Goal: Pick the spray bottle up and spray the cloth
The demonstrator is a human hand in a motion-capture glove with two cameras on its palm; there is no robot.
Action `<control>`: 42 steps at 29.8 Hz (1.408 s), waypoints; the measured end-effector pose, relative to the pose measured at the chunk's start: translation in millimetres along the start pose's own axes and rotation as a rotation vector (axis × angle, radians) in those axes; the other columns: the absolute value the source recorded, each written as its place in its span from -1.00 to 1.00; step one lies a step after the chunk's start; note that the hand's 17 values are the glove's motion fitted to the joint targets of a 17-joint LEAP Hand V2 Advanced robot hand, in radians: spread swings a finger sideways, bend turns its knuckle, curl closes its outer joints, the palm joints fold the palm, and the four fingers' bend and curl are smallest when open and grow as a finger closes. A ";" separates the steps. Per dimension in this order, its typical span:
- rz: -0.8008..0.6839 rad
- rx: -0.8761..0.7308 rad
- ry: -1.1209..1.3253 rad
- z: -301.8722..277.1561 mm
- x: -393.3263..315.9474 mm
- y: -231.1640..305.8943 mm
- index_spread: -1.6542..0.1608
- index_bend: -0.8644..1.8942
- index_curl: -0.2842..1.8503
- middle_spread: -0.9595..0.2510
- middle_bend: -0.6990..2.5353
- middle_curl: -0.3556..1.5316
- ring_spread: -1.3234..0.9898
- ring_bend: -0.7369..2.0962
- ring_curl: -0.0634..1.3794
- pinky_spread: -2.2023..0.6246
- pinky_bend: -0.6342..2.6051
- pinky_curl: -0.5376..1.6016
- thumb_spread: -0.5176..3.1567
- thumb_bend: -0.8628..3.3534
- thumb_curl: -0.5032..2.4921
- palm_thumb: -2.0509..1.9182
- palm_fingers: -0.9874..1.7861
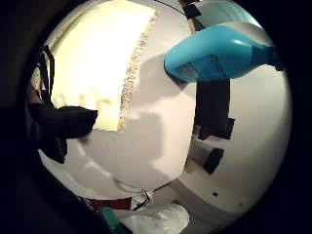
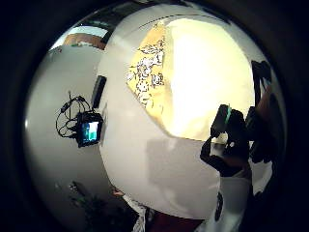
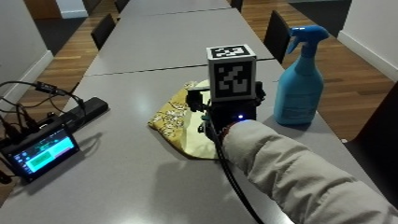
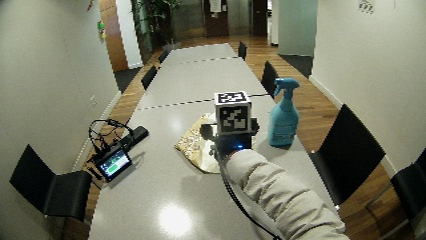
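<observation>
Table (image 3: 143,51): long, grey, smooth top with a dull sheen; a seam runs across it just beyond the cloth.
Spray bottle (image 3: 300,79): blue plastic, rounded body narrowing to a neck, trigger head on top; upright near the table's right edge, untouched, with a darker label panel on its side (image 1: 214,53).
Cloth (image 3: 180,122): yellow fabric, flat near the table's middle, a paler plain face and a patterned strip along one side (image 2: 149,77); its corner points toward the left edge.
Right hand (image 3: 227,109): black glove, held over the cloth's right part, just left of the bottle and apart from it; a gloved fingertip (image 1: 73,122) shows curled with nothing in it, though how the other fingers lie cannot be told.
Sleeve (image 3: 298,177): pale, puffy, reaching in from the near right corner.
Screen device (image 3: 40,151): small dark box with a lit display, at the left edge.
</observation>
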State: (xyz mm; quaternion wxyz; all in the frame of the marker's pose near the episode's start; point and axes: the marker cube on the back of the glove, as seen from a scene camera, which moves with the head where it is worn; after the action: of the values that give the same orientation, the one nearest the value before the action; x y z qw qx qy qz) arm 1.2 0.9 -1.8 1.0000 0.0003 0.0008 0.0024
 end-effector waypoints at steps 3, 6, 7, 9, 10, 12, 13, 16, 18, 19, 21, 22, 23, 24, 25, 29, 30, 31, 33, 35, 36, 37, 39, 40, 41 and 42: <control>0.008 0.005 0.003 -1.6 2.1 0.3 0.72 -0.19 -0.63 0.53 -0.20 -0.46 0.09 -0.06 -0.73 0.48 -0.24 -0.37 -0.52 -0.38 -0.54 0.39 0.80; 0.016 0.010 0.008 -3.7 3.8 -0.2 0.70 -0.17 -0.56 0.52 -0.16 -0.40 0.07 -0.02 -0.60 0.46 -0.20 -0.29 -0.46 -0.38 -0.51 0.41 0.75; 0.017 0.012 0.008 -4.5 4.1 -0.5 0.69 -0.17 -0.54 0.52 -0.15 -0.38 0.07 -0.01 -0.57 0.45 -0.19 -0.27 -0.44 -0.38 -0.50 0.41 0.73; 0.019 0.015 0.010 -5.7 4.7 -0.9 0.68 -0.16 -0.51 0.52 -0.14 -0.35 0.07 0.01 -0.52 0.45 -0.17 -0.24 -0.41 -0.39 -0.49 0.42 0.71; 0.019 0.017 0.011 -6.0 5.0 -0.9 0.67 -0.16 -0.50 0.52 -0.13 -0.33 0.07 0.01 -0.50 0.44 -0.17 -0.23 -0.40 -0.39 -0.48 0.42 0.70; 0.021 0.017 0.011 -6.0 5.5 -0.8 0.67 -0.15 -0.48 0.51 -0.12 -0.31 0.06 0.02 -0.47 0.44 -0.16 -0.20 -0.38 -0.40 -0.47 0.43 0.69; 0.021 0.016 0.010 -5.8 5.5 -0.7 0.66 -0.15 -0.47 0.51 -0.12 -0.30 0.06 0.02 -0.46 0.44 -0.16 -0.19 -0.37 -0.41 -0.46 0.43 0.68; 0.021 0.012 0.007 -5.1 5.0 -0.3 0.66 -0.15 -0.44 0.51 -0.11 -0.27 0.06 0.03 -0.42 0.43 -0.15 -0.17 -0.35 -0.42 -0.45 0.44 0.67; 0.019 0.010 0.008 -4.9 4.0 0.7 0.65 -0.15 -0.43 0.51 -0.11 -0.25 0.06 0.03 -0.40 0.43 -0.15 -0.16 -0.33 -0.43 -0.44 0.44 0.66; 0.016 0.009 0.009 -4.9 3.3 1.3 0.65 -0.15 -0.42 0.51 -0.11 -0.25 0.06 0.04 -0.40 0.43 -0.15 -0.15 -0.33 -0.43 -0.43 0.44 0.65; 0.009 0.011 0.011 -5.2 1.6 2.9 0.65 -0.14 -0.41 0.51 -0.10 -0.23 0.05 0.04 -0.38 0.42 -0.15 -0.14 -0.32 -0.44 -0.42 0.45 0.65; 0.006 0.012 0.010 -5.6 0.5 3.7 0.65 -0.14 -0.40 0.51 -0.10 -0.23 0.05 0.04 -0.37 0.42 -0.15 -0.13 -0.31 -0.44 -0.42 0.45 0.65; 0.003 0.013 0.009 -6.0 -0.7 4.7 0.65 -0.15 -0.39 0.51 -0.10 -0.22 0.05 0.04 -0.36 0.42 -0.15 -0.13 -0.31 -0.45 -0.41 0.45 0.64; 0.001 0.013 0.010 -6.5 -1.8 5.9 0.65 -0.15 -0.39 0.51 -0.10 -0.21 0.05 0.04 -0.36 0.42 -0.15 -0.12 -0.30 -0.45 -0.41 0.45 0.64; -0.003 0.012 0.011 -7.0 -2.7 7.4 0.65 -0.15 -0.38 0.51 -0.10 -0.21 0.05 0.04 -0.35 0.42 -0.15 -0.11 -0.30 -0.45 -0.40 0.45 0.64; -0.047 -0.007 -0.005 -9.8 -1.1 21.5 0.64 -0.15 -0.36 0.50 -0.10 -0.19 0.05 0.04 -0.33 0.42 -0.15 -0.10 -0.29 -0.47 -0.38 0.46 0.63; -0.071 -0.015 -0.026 -11.2 0.9 27.9 0.64 -0.15 -0.36 0.50 -0.10 -0.18 0.05 0.04 -0.32 0.42 -0.15 -0.09 -0.29 -0.47 -0.38 0.46 0.63; -0.098 -0.020 -0.055 -13.0 3.7 35.2 0.64 -0.15 -0.35 0.50 -0.11 -0.18 0.05 0.04 -0.32 0.41 -0.15 -0.09 -0.29 -0.48 -0.38 0.46 0.63; -0.148 -0.006 -0.148 -18.0 12.5 50.5 0.63 -0.16 -0.35 0.49 -0.11 -0.17 0.04 0.03 -0.31 0.41 -0.14 -0.08 -0.28 -0.49 -0.37 0.46 0.61; -0.194 0.075 -0.349 -26.3 30.9 68.7 0.62 -0.18 -0.34 0.49 -0.12 -0.17 0.04 0.03 -0.30 0.41 -0.15 -0.07 -0.28 -0.49 -0.36 0.46 0.57; -0.220 0.140 -0.490 -31.7 44.1 79.2 0.62 -0.19 -0.34 0.49 -0.13 -0.17 0.04 0.03 -0.30 0.41 -0.16 -0.07 -0.28 -0.50 -0.36 0.46 0.55; -0.243 0.205 -0.625 -37.1 57.9 88.5 0.61 -0.19 -0.34 0.49 -0.14 -0.17 0.04 0.02 -0.30 0.41 -0.16 -0.07 -0.29 -0.50 -0.35 0.47 0.54; -0.260 0.302 -0.813 -45.2 81.8 97.7 0.61 -0.21 -0.33 0.49 -0.14 -0.16 0.04 0.02 -0.29 0.41 -0.17 -0.06 -0.31 -0.51 -0.35 0.48 0.54; -0.250 0.337 -0.878 -47.6 93.0 97.8 0.61 -0.23 -0.34 0.48 -0.15 -0.16 0.03 0.02 -0.28 0.42 -0.16 -0.05 -0.31 -0.51 -0.34 0.49 0.50; -0.227 0.372 -0.940 -48.8 105.7 95.3 0.61 -0.24 -0.33 0.47 -0.15 -0.16 0.03 0.02 -0.28 0.42 -0.17 -0.05 -0.31 -0.52 -0.34 0.49 0.50; -0.195 0.408 -1.001 -48.5 119.8 90.3 0.60 -0.23 -0.33 0.46 -0.16 -0.15 0.03 0.02 -0.28 0.42 -0.18 -0.05 -0.32 -0.52 -0.33 0.50 0.47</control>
State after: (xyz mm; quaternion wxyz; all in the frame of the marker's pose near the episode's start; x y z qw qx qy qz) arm 120.5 91.8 -50.4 0.8535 0.1954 -0.4744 -0.0911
